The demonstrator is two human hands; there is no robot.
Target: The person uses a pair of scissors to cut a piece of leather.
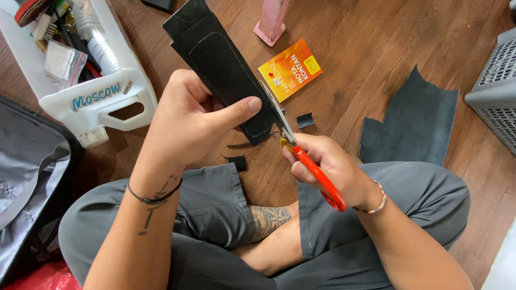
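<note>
Scissors (301,153) biting the black leather strip's (226,70) lower end, on its right edge.
Strip's long axis runs up-left from the blades; left hand (188,121) fingers pinch it just left of the cut, right hand (328,166) fingers clenched through the orange handles below it.

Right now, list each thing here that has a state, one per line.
black sheet: held up by left hand, partly cut along a drawn outline
scissors: in right hand, blades at the sheet's edge
white jug: side cut open, holding tools
dark scraps: lying loose on the floor
</note>
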